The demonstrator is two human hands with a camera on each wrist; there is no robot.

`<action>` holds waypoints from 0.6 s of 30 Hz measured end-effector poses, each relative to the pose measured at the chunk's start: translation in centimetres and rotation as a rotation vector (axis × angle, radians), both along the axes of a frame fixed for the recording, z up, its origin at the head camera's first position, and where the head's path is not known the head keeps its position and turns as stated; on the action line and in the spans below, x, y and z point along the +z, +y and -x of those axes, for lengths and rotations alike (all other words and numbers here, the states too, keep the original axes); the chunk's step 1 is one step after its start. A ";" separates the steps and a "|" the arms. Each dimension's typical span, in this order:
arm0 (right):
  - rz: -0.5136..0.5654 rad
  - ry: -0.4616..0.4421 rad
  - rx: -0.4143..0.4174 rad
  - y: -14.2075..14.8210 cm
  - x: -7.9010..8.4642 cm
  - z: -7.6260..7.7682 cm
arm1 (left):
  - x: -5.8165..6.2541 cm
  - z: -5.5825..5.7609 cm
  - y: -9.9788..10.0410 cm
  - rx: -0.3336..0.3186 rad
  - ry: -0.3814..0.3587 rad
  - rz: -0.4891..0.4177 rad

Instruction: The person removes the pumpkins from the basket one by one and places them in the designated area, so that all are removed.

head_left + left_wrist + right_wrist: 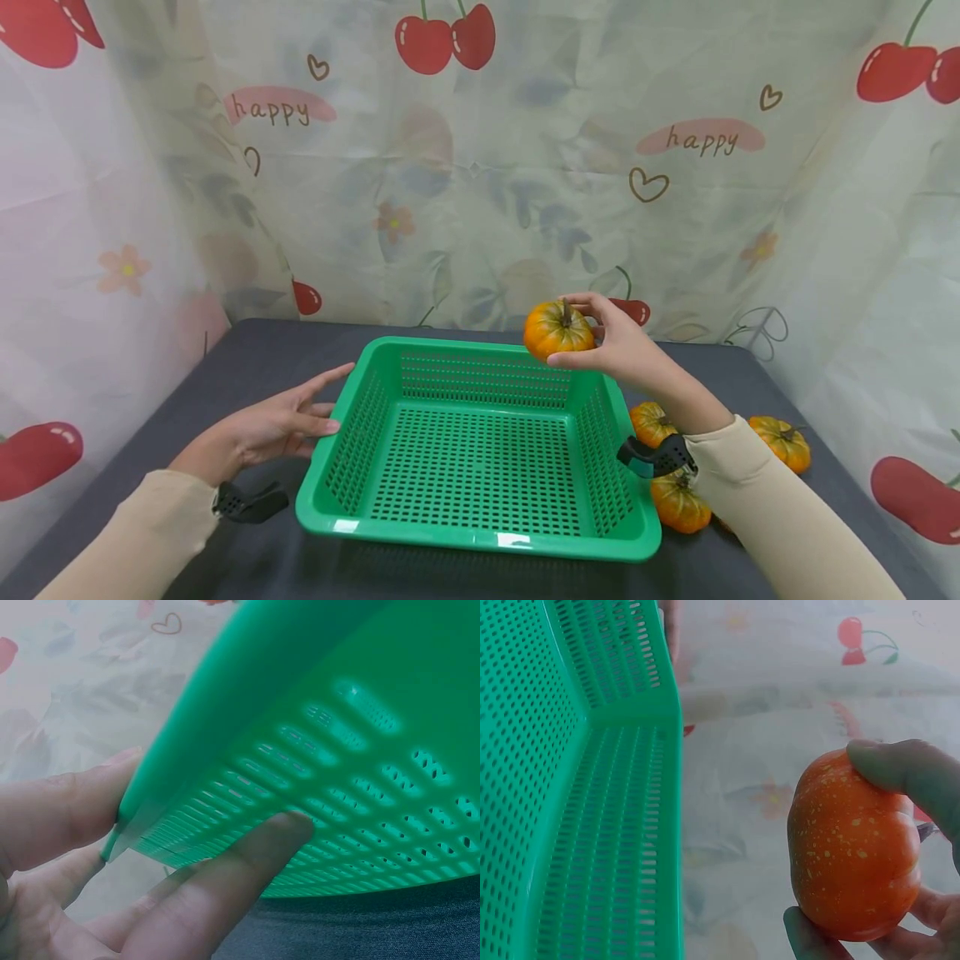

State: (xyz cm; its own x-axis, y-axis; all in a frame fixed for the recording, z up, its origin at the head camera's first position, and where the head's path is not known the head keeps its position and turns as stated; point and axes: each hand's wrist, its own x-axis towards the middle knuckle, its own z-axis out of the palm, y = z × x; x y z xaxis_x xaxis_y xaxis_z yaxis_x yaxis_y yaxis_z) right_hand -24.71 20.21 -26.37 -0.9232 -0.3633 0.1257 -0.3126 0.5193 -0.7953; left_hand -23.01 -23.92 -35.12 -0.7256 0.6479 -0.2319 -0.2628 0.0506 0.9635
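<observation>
My right hand (611,337) holds a small orange pumpkin (558,330) with a brown stem above the back right rim of the green plastic basket (480,537). In the right wrist view, thumb and fingers surround the pumpkin (855,847), apart from the basket's edge (671,825). My left hand (270,425) touches the basket's left side with fairly straight, spread fingers. The left wrist view shows one finger at the rim and another fingertip (292,825) against the slotted outer wall. The basket's slotted floor (480,471) is bare.
More small pumpkins lie on the dark table right of the basket: one by its wall (652,423), one nearer (681,504), partly behind my right forearm, and one farther right (780,442). A patterned curtain (480,208) hangs behind and at both sides.
</observation>
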 end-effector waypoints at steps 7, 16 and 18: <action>-0.013 0.019 -0.050 1.9 0.1 -0.5 | 0.1 0.0 0.0 0.008 0.003 0.002; -0.065 0.017 -0.105 4.3 -0.1 -1.5 | -0.1 0.0 0.0 0.011 0.003 0.004; -0.070 0.017 -0.113 4.8 -0.2 -1.7 | -0.1 0.0 0.0 0.011 0.001 -0.001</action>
State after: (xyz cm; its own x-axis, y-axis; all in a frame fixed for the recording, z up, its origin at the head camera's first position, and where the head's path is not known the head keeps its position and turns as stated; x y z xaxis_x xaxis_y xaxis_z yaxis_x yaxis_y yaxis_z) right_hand -23.01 25.04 -26.56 -0.9566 -0.2655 0.1199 -0.2623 0.6058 -0.7511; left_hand -23.03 -23.97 -35.23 -0.7330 0.6399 -0.2307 -0.2623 0.0471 0.9638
